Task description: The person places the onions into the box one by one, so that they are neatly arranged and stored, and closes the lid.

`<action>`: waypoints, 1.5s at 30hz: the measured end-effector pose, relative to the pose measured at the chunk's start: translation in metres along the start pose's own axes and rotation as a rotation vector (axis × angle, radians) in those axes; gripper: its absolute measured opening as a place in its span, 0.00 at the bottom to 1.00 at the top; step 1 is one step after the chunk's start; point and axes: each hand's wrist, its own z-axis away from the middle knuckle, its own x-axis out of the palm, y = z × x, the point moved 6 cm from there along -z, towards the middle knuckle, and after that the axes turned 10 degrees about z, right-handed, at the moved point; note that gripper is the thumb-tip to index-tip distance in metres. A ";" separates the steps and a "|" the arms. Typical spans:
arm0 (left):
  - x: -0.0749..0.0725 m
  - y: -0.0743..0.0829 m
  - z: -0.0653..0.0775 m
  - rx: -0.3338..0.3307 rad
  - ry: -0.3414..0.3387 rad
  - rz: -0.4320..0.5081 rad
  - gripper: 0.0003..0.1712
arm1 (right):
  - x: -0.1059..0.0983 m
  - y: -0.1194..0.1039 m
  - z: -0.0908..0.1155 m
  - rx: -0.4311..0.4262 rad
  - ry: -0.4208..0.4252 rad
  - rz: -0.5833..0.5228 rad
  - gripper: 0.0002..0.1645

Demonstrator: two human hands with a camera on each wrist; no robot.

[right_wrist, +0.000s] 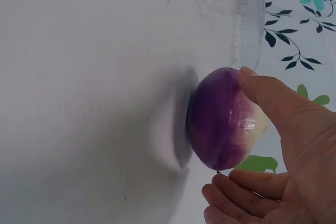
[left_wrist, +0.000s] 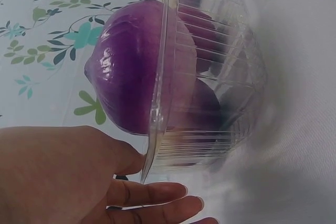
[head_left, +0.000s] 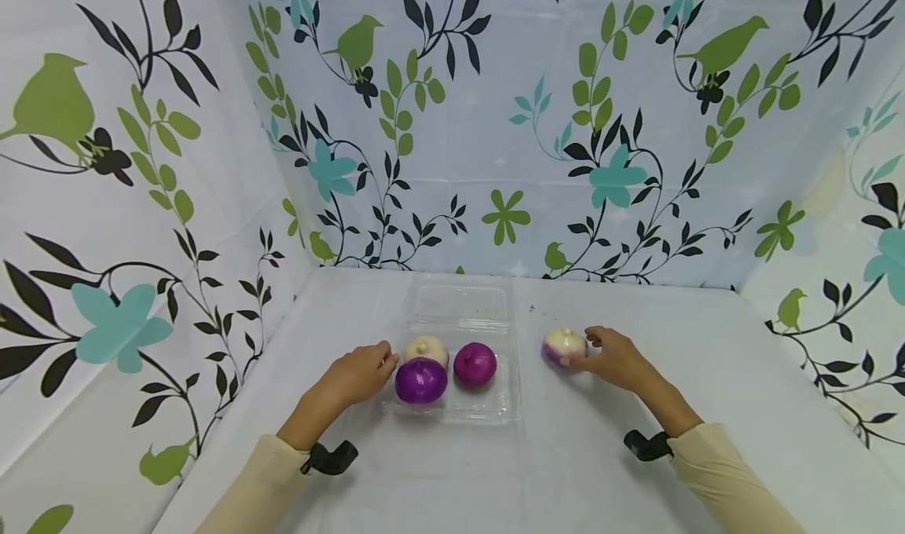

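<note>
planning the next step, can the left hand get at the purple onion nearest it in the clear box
Probably yes: the left hand is beside that purple onion, which pokes out of the clear box, whose lid is open.

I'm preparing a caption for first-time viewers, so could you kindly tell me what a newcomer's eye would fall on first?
Probably the glossy purple vegetable at the near left of the clear container, beside a magenta vegetable. To the container's right, the right hand touches a white-and-purple vegetable. Behind, a patterned cloth shows birds and leaves.
</note>
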 end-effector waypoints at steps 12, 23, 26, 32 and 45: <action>0.001 -0.001 -0.001 -0.009 -0.003 -0.001 0.13 | 0.007 0.000 0.001 0.005 -0.003 -0.021 0.54; 0.001 -0.002 -0.001 -0.018 -0.010 0.005 0.13 | 0.006 -0.001 0.001 -0.002 0.011 -0.025 0.50; 0.001 -0.003 -0.002 -0.019 -0.010 0.005 0.13 | 0.007 -0.001 0.001 -0.001 0.012 -0.027 0.50; 0.001 -0.003 -0.002 -0.018 -0.011 0.003 0.13 | 0.009 -0.001 0.002 0.006 0.017 -0.043 0.50; 0.001 -0.002 -0.001 0.000 -0.003 0.007 0.13 | 0.008 -0.002 0.001 -0.025 0.043 -0.054 0.49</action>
